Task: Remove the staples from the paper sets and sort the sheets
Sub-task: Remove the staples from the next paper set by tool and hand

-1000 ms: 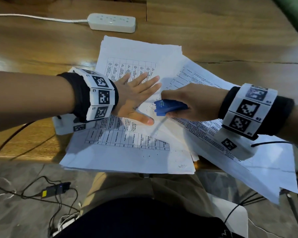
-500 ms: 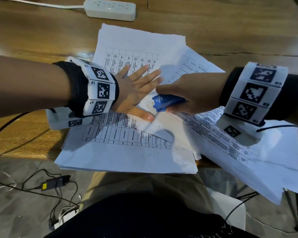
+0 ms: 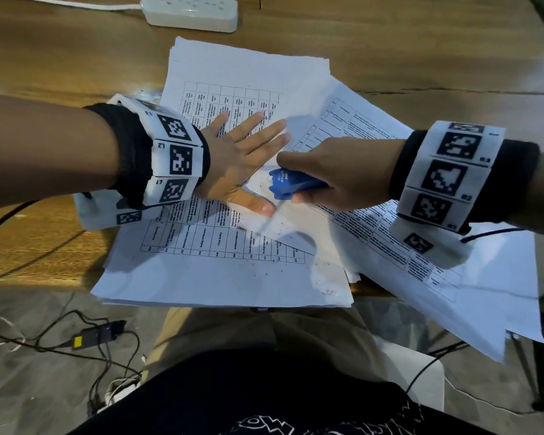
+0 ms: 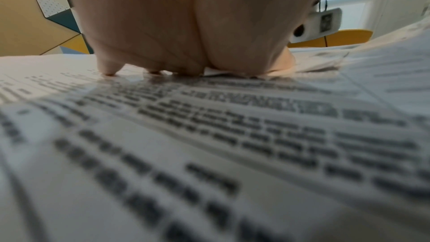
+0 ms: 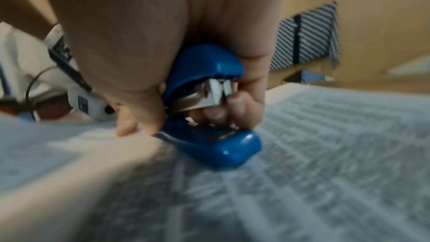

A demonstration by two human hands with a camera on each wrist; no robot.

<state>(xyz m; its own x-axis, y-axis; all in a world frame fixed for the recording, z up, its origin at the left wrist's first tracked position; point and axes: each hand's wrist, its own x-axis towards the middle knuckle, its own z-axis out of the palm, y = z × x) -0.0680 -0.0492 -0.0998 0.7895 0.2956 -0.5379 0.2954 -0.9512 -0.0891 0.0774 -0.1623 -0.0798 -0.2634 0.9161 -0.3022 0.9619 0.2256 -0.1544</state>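
Note:
Several white printed sheets (image 3: pixel 220 271) with tables lie overlapping at the near edge of the wooden table (image 3: pixel 421 42). My left hand (image 3: pixel 242 161) lies flat with fingers spread, pressing the papers (image 4: pixel 209 135) down. My right hand (image 3: pixel 336 171) grips a small blue stapler (image 3: pixel 291 183), its nose pointing left at a paper corner beside my left thumb. In the right wrist view the blue stapler (image 5: pixel 209 113) sits on the sheet with my fingers curled round it and its metal parts showing. The staple itself is not visible.
A white power strip (image 3: pixel 190 12) with its cord lies at the far side of the table. Another set of printed sheets (image 3: pixel 453 277) overhangs the table edge at the right. Cables and a small adapter (image 3: pixel 98 335) lie on the floor below.
The stapler and my right hand have shifted slightly left and up over the paper corner. The left hand keeps pressing the sheets flat in the same place.

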